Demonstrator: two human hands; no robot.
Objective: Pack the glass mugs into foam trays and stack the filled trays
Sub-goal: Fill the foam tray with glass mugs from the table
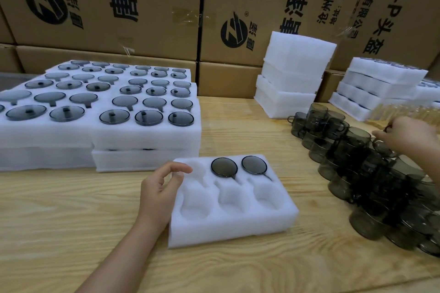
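The foam tray (228, 226) (two mugs (224, 167) seated in its far row) is touched at its left edge by the left hand (157, 188), loosely curled, empty. The right hand (404, 135) is laid among loose mugs (357, 140); its grip cannot be told.

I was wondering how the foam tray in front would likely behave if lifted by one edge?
The foam tray looks thick and soft, so probably light and slightly bendy. Its two mugs sit in the far row, so it may tip away when lifted. Pushed on the wooden table it likely slides.
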